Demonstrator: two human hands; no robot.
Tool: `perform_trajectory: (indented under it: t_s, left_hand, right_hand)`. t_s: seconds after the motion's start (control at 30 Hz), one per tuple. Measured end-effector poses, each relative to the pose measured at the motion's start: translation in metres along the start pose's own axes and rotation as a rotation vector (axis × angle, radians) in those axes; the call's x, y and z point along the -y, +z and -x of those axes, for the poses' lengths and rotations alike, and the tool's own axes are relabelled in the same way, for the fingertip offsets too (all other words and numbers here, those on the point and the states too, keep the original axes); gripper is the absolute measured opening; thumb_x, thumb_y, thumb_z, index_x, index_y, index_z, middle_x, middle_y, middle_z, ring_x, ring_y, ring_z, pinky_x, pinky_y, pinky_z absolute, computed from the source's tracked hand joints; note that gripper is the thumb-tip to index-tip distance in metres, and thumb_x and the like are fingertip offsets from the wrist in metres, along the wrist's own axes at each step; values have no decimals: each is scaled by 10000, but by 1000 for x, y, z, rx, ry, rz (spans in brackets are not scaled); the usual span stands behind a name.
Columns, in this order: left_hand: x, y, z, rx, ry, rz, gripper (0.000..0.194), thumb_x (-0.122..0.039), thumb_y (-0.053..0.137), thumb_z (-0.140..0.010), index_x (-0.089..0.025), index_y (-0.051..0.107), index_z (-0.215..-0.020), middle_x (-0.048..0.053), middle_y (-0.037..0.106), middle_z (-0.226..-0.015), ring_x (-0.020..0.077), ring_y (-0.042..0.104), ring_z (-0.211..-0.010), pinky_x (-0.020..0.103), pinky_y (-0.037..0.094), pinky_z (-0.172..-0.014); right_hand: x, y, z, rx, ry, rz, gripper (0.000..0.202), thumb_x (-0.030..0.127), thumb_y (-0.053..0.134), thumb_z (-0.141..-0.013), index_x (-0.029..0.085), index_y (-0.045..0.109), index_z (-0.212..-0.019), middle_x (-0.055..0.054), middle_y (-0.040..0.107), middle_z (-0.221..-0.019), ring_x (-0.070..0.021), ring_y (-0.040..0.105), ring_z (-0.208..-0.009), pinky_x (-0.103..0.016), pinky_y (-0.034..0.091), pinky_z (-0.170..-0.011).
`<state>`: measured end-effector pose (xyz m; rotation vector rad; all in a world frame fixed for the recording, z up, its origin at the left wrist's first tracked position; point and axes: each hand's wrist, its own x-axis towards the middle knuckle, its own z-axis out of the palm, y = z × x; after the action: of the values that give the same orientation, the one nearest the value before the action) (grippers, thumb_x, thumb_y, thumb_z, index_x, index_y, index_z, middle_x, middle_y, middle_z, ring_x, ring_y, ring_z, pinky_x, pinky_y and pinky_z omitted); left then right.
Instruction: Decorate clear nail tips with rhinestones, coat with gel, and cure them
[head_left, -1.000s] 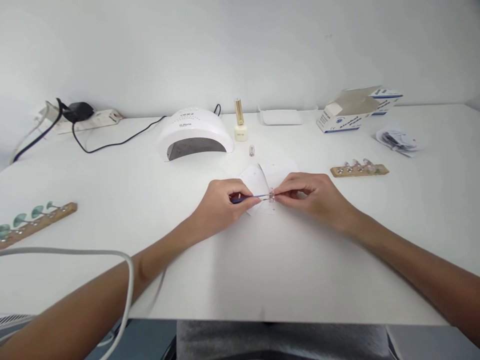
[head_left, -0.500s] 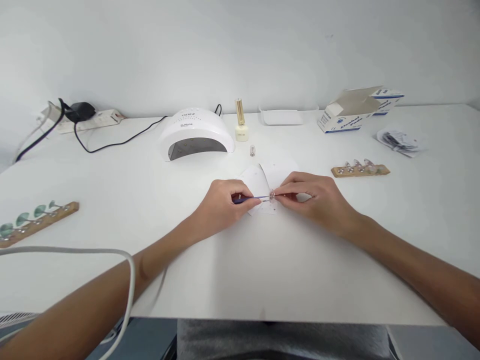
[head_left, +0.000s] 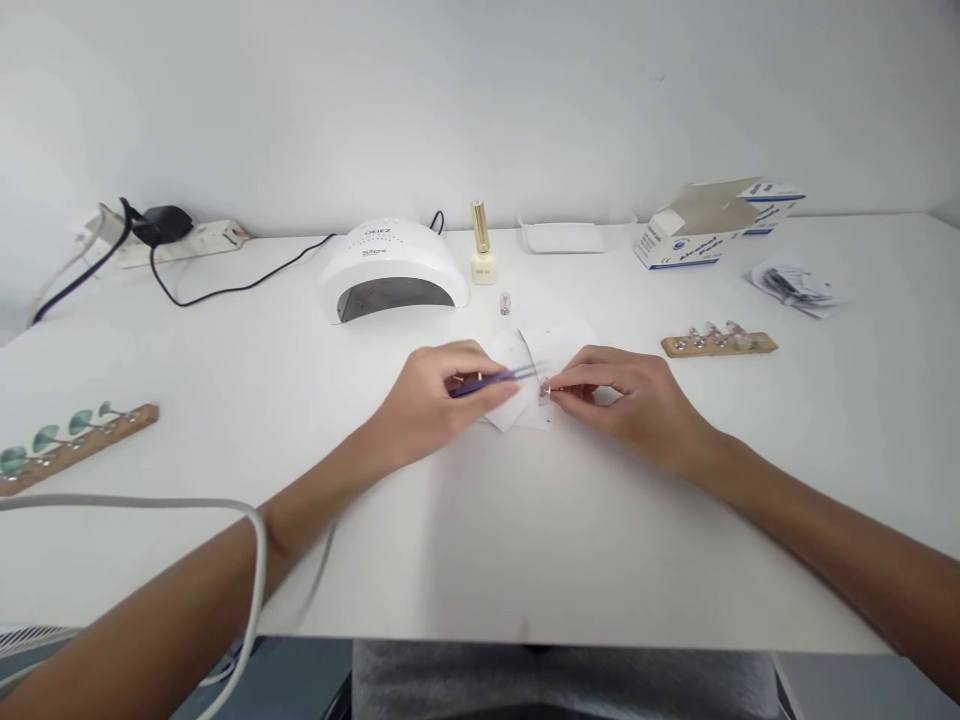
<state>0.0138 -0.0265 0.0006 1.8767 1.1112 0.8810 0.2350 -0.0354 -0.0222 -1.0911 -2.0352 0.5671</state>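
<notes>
My left hand (head_left: 450,392) is closed on blue tweezers (head_left: 480,384). Their two prongs, slightly blurred, point right and stand a little apart from my right hand. With thumb and forefinger, my right hand (head_left: 626,400) pinches a small clear nail tip (head_left: 545,387); the fingers partly cover it. Below both hands lie white paper sheets (head_left: 517,408) with a few tiny dark specks. Behind the paper, a small clear capped piece (head_left: 505,302) stands by a cream nail polish bottle (head_left: 484,262).
A white nail lamp (head_left: 397,262) sits back left. At right are a wooden strip (head_left: 716,345) with clear tips, an alcohol pad box (head_left: 686,235) and packets (head_left: 799,285). Green tips on another strip (head_left: 112,428) stand at left. A white cable (head_left: 259,560) crosses my left forearm.
My left hand has drawn back left and up slightly, and the tweezers' prongs have come away from the nail tip. My right hand has stayed nearly in place.
</notes>
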Motion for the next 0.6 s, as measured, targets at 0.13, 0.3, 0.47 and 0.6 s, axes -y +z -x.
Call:
perform_trajectory:
  t_s: [0.13,0.3,0.47,0.6]
  left_hand:
    - [-8,-14,-3,-141,149,205,163,-226,603,-831,-223,742,-916,36,635,-780,98,541,-600,245,449,-504]
    - [-8,-18,-7,-302,169,343,68,-172,704,-749,-192,701,-814,18,663,-762,108,609,-638,232,491,-509]
    - [-14,-12,-3,-284,141,481,121,-256,645,-824,-199,539,-837,-29,625,-621,130,615,-472,242,459,-350]
    - [-20,-2,4,-391,162,405,232,-277,697,-780,-206,477,-797,-57,587,-571,164,662,-505,280,543,-405]
  right_hand:
    - [3,1,0,26,113,-126,106,196,634,-802,221,734,-828,-14,659,-781,-122,584,-651,-271,502,-600]
    - [13,2,4,48,186,-229,54,206,663,-783,217,713,-799,-7,666,-792,-117,584,-661,-270,506,-621]
    - [23,4,7,72,227,-274,45,190,656,-778,220,677,-752,10,664,-782,-109,566,-642,-264,489,-614]
    - [27,5,7,87,248,-254,61,189,648,-778,223,666,-731,25,639,-733,-101,550,-614,-255,471,-599]
